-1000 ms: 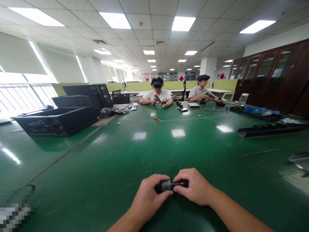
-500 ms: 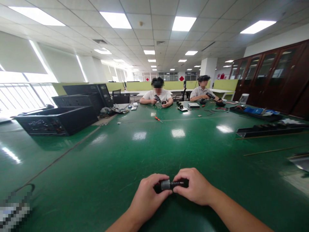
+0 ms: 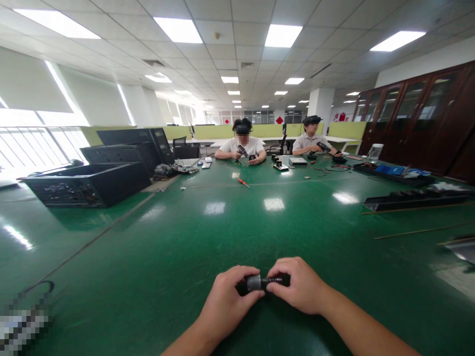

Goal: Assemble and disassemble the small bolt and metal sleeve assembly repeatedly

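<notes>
Black-and-grey, a cylindrical part point(image 3: 254, 283) spanned the fingers point(image 3: 248, 271), the left hand point(image 3: 227, 297) gripping one end, the right hand point(image 3: 300, 288) the other.

The surface point(image 3: 178, 242) is green — toward its near edge, a black cylindrical piece point(image 3: 254, 283) with a grey band; toward the far edge, an orange-handled screwdriver point(image 3: 243, 183); toward the far left corner, black computer cases point(image 3: 124, 188).
</notes>
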